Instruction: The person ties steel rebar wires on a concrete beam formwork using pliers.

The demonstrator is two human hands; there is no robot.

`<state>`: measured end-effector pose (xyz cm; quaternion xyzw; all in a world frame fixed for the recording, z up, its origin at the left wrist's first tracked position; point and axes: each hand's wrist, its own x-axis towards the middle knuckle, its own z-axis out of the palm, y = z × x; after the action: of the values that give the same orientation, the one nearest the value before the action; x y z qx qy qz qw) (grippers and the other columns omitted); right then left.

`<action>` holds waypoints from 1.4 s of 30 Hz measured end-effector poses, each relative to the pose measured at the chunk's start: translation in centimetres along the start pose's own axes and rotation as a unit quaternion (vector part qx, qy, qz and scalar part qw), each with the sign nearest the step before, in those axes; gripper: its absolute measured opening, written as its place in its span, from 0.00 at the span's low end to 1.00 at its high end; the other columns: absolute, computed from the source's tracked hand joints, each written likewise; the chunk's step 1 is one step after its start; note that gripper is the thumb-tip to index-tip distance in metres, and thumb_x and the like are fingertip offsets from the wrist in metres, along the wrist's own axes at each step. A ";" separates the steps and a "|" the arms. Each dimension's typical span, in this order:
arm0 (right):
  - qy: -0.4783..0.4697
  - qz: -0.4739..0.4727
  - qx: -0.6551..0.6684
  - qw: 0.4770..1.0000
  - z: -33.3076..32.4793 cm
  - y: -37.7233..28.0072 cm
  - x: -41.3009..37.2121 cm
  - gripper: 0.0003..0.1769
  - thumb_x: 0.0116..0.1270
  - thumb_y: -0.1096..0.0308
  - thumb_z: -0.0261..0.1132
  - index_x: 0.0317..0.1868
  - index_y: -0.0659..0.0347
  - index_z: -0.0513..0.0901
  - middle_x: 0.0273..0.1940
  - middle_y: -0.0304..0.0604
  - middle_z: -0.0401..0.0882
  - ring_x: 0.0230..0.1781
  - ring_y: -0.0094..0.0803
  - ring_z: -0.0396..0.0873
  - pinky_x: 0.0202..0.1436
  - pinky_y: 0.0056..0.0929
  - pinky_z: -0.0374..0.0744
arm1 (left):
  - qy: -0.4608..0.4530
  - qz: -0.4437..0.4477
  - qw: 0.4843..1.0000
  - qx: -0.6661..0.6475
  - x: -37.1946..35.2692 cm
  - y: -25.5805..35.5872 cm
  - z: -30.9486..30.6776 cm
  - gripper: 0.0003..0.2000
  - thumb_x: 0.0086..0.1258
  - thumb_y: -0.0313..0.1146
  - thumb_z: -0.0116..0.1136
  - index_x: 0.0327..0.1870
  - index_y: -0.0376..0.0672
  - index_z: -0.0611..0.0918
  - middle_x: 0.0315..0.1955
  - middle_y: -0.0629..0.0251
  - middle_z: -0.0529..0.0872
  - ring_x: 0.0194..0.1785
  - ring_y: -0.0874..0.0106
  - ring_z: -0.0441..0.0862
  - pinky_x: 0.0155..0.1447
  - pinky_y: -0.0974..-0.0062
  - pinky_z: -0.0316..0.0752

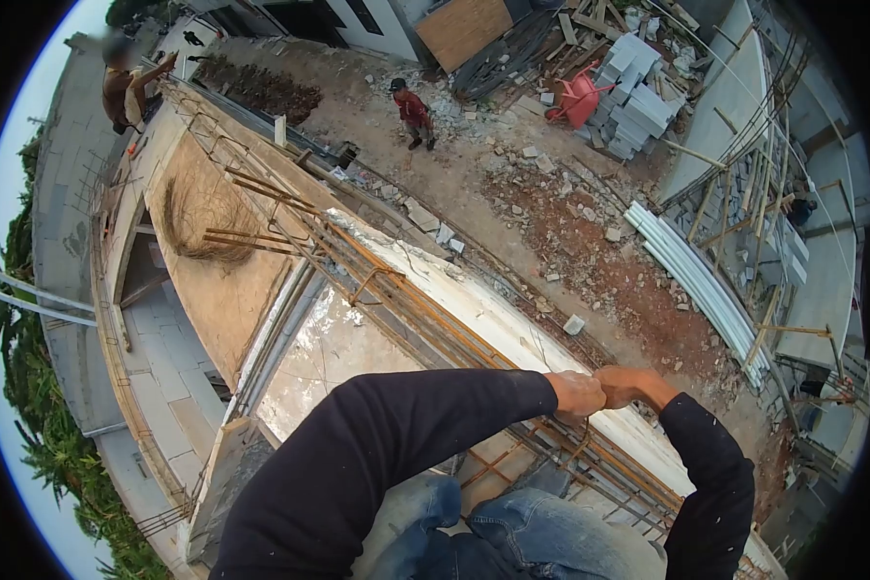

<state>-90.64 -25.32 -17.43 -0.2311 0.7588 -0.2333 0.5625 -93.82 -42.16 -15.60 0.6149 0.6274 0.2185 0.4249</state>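
My left hand (577, 394) and my right hand (628, 385) meet above the edge of the raised structure, fingers closed and pressed against each other. Whatever they grip, if anything, is hidden by the fingers. Beneath them runs a long cage of rusty rebar (435, 333) with stirrups around the bars. A pale formwork board (512, 338) lies along its outer side. My knees, in blue jeans, are bent close to the rebar, below my left forearm.
Plywood decking (203, 261) carries a bundle of thin wire (203, 222). A person (126, 87) is at the far left end; another person (414, 114) stands on the ground below. White pipes (696, 290), grey blocks (638, 97) and a red wheelbarrow (578, 97) lie beyond the drop.
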 end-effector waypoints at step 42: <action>0.446 0.029 0.339 0.828 10.2 -3.0 -5.0 0.11 0.65 0.67 0.60 0.29 0.68 0.78 0.21 0.47 0.78 0.22 0.36 0.75 0.30 0.38 0.72 | -0.130 -0.133 0.968 -0.170 1.0 -0.2 -0.7 0.13 0.64 0.30 0.65 0.46 0.32 0.84 0.33 0.51 0.88 0.36 0.64 0.85 0.44 0.66 0.78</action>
<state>-79.30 -25.58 -14.46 0.1254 0.8067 -0.5371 0.2123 -94.32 -41.03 -15.64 0.4680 0.5965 0.1820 0.6262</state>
